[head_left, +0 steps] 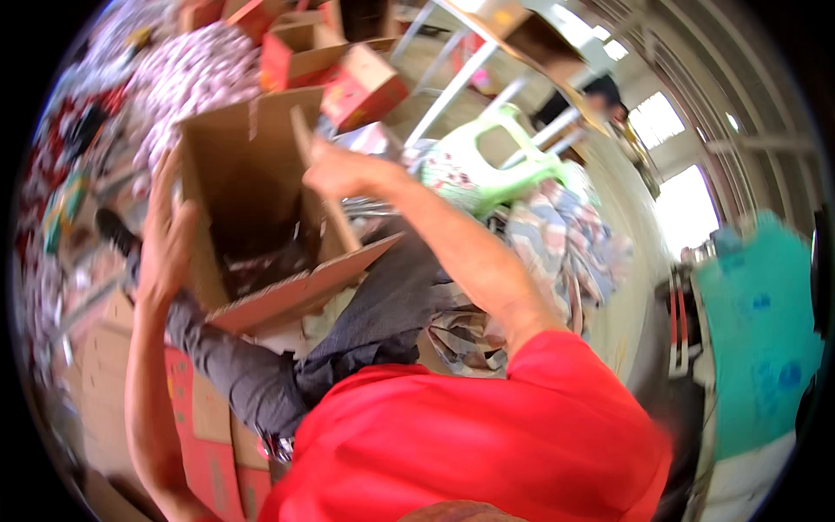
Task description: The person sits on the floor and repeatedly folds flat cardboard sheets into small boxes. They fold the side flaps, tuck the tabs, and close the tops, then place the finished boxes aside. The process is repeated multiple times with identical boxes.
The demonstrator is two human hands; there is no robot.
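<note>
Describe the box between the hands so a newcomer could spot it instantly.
From the red shirt, look up-left past the grey trousers. The open cardboard box there has the left hand and right hand at its sides, unlike the red-sided boxes beyond.

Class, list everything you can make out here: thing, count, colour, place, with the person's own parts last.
Large open box: one, brown, between the hands
Smaller boxes: several, red and brown, beyond it
Pile of soft-looking items: one, pale pink, upper left
Table: one, white legs, top centre
Plastic stool-like item: one, light green, right of the large box
Patterned cloth: count unclear, pale, below the stool-like item
Cardboard: several pieces, brown and red, lower left
Sheet: one, teal, far right
Co-worker: at least one, dark clothing, upper right
Shirt: one, red, bottom centre
Trousers: one pair, grey, centre
Left hand: one, bare, box's left side
Right hand: one, bare, box's right edge
</note>
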